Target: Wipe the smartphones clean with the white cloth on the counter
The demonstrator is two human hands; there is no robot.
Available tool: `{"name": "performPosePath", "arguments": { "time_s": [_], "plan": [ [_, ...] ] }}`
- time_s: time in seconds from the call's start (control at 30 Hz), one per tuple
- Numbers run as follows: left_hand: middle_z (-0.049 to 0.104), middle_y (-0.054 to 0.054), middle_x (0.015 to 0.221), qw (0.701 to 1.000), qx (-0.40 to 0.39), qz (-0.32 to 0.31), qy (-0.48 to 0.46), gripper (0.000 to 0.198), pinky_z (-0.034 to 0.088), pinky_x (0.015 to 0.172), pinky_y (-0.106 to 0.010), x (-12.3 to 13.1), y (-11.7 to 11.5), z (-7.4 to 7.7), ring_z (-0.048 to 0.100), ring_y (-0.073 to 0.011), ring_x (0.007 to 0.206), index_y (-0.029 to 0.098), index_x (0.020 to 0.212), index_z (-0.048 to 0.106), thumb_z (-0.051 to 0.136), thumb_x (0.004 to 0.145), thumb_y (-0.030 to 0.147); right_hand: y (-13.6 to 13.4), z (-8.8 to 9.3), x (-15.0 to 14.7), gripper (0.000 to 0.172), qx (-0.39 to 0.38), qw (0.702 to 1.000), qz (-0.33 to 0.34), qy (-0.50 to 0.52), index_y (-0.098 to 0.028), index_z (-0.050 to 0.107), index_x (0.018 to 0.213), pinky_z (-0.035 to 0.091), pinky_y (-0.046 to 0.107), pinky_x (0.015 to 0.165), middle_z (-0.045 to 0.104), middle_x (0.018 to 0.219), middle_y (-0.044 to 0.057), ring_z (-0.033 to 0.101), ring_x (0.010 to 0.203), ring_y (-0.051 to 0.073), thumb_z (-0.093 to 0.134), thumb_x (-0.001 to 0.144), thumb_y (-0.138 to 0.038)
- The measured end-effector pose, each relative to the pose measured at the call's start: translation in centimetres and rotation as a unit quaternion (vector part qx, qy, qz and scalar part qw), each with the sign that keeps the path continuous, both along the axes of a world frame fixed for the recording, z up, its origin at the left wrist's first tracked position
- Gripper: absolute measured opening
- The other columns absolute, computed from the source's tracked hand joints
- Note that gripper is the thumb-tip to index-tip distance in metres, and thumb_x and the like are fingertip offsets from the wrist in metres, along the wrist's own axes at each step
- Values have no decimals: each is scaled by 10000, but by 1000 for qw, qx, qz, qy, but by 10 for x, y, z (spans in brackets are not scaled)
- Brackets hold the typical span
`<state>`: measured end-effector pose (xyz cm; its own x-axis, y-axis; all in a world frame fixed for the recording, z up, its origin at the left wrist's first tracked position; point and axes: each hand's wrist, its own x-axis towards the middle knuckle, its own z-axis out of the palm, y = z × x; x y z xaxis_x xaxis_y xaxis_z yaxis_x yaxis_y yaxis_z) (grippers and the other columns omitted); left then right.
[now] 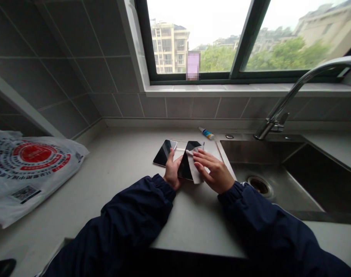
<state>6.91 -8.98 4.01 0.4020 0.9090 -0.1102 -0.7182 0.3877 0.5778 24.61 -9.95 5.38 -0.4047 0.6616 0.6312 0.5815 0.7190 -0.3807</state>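
My left hand grips a black-screened smartphone by its left edge, thumb raised and the other fingers partly hidden behind the phone. The phone is tilted a little above the counter. My right hand presses a pale grey wipe against the right part of its screen, fingers close together. A second smartphone, dark-screened with a light frame, lies just left of my left hand. Behind the two phones is a flat, pale, clear-looking piece, mostly covered; its kind I cannot make out.
A small white, blue and yellow tube lies near the back wall. On the right are a steel sink and a curved chrome faucet. A white plastic bag with red print sits on the left of the counter.
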Motion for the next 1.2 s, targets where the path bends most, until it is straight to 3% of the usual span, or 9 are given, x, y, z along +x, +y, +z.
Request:
{"name": "performPosePath", "arguments": {
  "time_s": [0.13,0.23,0.43,0.67,0.9,1.03,1.2],
  "plan": [
    [727,-222,1155,999,12,-51,5,849,607,823,-518,2,-5,7,748,-349,939,109,1467,515,216,979,737,5,-3,3,496,-7,999,-52,-10,-125,589,1452,381,495,1236,552,1529,158,393,1518,278,451,1060,-396],
    [731,-207,1151,997,30,-71,15,794,620,786,-514,4,-9,11,757,-338,903,142,1498,488,213,1001,697,8,-7,4,605,-18,995,-91,-35,-121,470,1547,326,570,1244,434,1614,170,291,1562,315,407,1059,-473],
    [722,-182,1216,997,31,-47,52,705,572,977,-475,8,-9,5,722,-324,1099,147,1512,493,268,1037,616,9,-13,3,702,-43,985,-128,-108,-181,298,1635,232,701,1217,278,1692,141,163,1588,380,407,1041,-540],
    [695,-164,1311,997,20,-57,40,698,453,1137,-489,11,-8,1,635,-330,1275,159,1554,455,275,1044,600,3,-6,0,700,-64,987,-64,-133,-202,293,1634,205,725,1207,306,1676,134,201,1579,373,427,1037,-541],
    [666,-230,1336,998,-14,-60,-26,857,365,1194,-504,10,-7,8,591,-347,1329,74,1514,479,196,1004,701,-3,1,-3,620,-119,982,77,-128,-215,423,1577,183,738,1207,372,1637,147,247,1559,376,514,1024,-481],
    [703,-244,1246,998,-26,-39,-48,892,381,1183,-489,7,-1,4,642,-355,1258,47,1412,566,276,963,761,-4,2,-5,500,-129,975,143,-109,-230,549,1491,179,746,1203,488,1565,149,312,1535,367,542,1026,-414],
    [725,-225,1188,998,-37,-21,-44,904,453,1120,-509,2,1,0,686,-346,1175,78,1407,572,305,933,800,-6,2,-5,341,-96,978,160,-96,-270,690,1330,237,723,1197,655,1412,114,471,1453,334,582,1007,-292]
  ]
}}
